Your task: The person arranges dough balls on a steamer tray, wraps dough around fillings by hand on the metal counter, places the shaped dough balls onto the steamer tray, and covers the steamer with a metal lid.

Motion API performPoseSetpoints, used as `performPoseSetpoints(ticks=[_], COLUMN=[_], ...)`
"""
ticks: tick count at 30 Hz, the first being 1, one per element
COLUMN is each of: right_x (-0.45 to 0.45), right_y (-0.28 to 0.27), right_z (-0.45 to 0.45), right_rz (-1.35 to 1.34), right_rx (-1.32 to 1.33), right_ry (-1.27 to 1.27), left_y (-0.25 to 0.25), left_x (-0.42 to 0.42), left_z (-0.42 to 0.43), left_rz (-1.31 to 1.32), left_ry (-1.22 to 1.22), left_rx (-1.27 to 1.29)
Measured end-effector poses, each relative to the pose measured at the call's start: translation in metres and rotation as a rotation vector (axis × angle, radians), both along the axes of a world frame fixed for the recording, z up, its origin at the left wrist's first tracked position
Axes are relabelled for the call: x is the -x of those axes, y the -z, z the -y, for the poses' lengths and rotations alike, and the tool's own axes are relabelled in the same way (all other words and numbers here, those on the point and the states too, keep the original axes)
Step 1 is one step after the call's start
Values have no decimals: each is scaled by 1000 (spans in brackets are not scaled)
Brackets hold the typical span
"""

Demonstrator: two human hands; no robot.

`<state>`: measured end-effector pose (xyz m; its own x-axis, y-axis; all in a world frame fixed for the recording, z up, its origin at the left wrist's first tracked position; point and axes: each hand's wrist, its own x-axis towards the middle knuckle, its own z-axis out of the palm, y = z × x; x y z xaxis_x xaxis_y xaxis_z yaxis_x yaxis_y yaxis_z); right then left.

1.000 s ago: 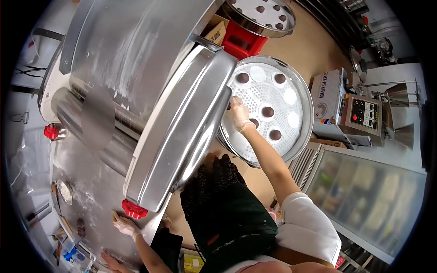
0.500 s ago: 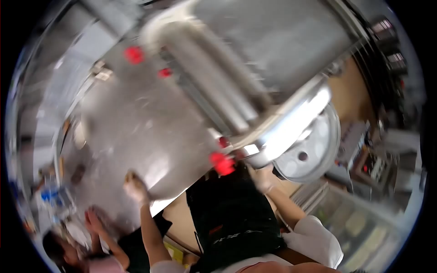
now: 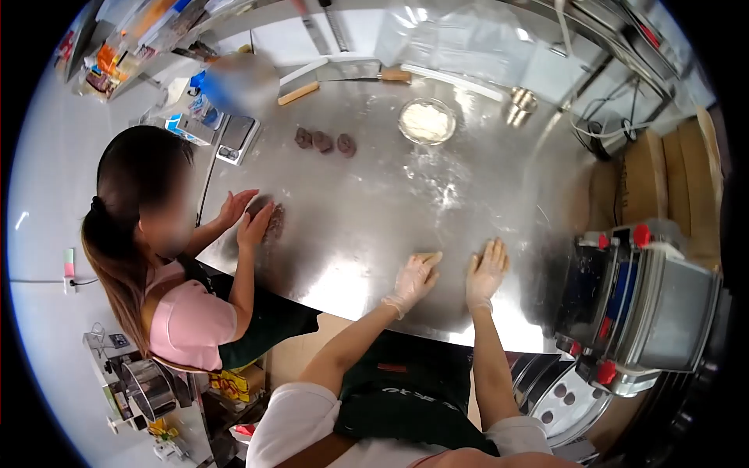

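Both my hands wear clear gloves and are over the steel table, near its front edge. My left hand has its fingers bent together and pointing right; a small yellowish bit shows at the fingertips, too small to name. To its right, my right hand lies flat with its fingers stretched out, holding nothing. White flour is dusted on the steel beyond my hands. Farther back stands a clear bowl with white powder in it.
At left, a co-worker's hands work dark dough. Three dark dough lumps, a scale, a wooden-handled knife and a metal cup are farther back. A roller machine with red knobs stands right.
My view has swung from the roller machine to the table. My right hand has left the machine's edge and now lies on the table, beside my left hand.
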<state>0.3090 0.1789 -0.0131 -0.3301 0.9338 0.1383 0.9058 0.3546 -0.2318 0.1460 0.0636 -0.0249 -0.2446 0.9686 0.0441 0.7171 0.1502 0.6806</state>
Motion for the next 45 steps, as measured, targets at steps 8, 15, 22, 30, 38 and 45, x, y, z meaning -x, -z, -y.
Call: performPoseSetpoints(ticks=[8, 15, 22, 30, 38, 45], right_x=[9, 9, 12, 44, 62, 73], right_y=[-4, -5, -8, -22, -3, -13], right_z=[0, -2, -5, 35, 39, 28], right_rz=[-21, -35, -48, -373, -100, -148], right_rx=[-91, -121, -102, 61, -3, 203], right_ry=[-5, -36, -21, 108, 5, 12], left_y=[-58, -34, -34, -32, -12, -33], left_x=[258, 339, 110, -31, 13, 18], left_z=[-109, -154, -66, -3, 40, 25], left_rz=[-286, -357, 312, 327, 309, 475], left_ry=[-426, -210, -5, 24, -430, -572], left_rx=[-142, 275, 22, 256, -50, -64])
